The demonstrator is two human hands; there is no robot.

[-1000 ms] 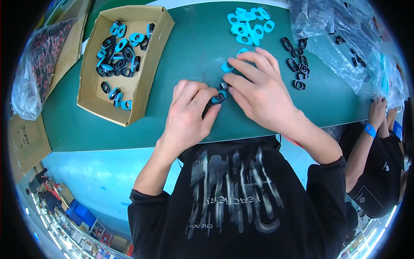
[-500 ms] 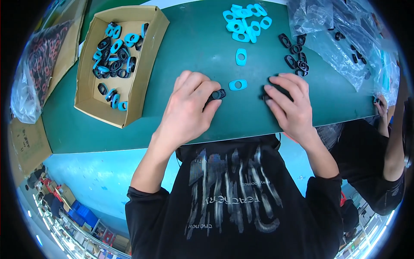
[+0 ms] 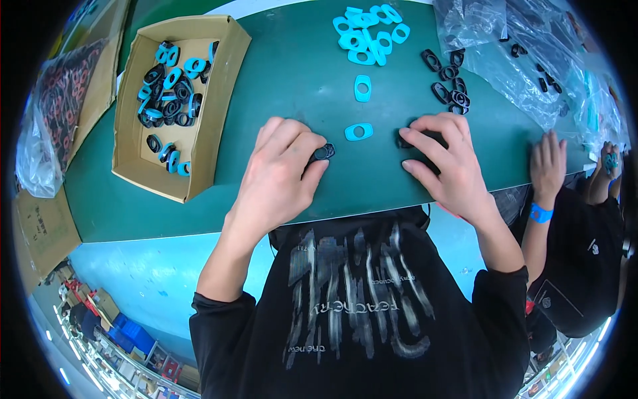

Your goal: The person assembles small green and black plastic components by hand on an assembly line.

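Note:
My left hand [image 3: 276, 169] is closed near the table's front edge, with a small black oval ring [image 3: 323, 153] pinched between thumb and forefinger. To its right, my right hand [image 3: 448, 156] curls over the table. A black piece [image 3: 403, 139] shows at its fingertips, while the thumb stands apart below; more dark material under the fingers is too hidden to tell. Between the hands lies a flat turquoise ring plate [image 3: 359, 132], touched by neither. Another turquoise plate [image 3: 362, 88] lies just beyond it.
A cardboard box [image 3: 222, 110] at left holds mixed black and turquoise rings. Loose turquoise plates [image 3: 362, 40] are heaped at the back, black rings [image 3: 458, 97] to their right. Clear plastic bags [image 3: 488, 73] cover the right side. A co-worker's hand [image 3: 548, 163] reaches over the right edge.
My left hand has shifted slightly left with the black ring. The right thumb has moved away from the fingertips. At right, a co-worker's hand with a blue wristband has come over the table.

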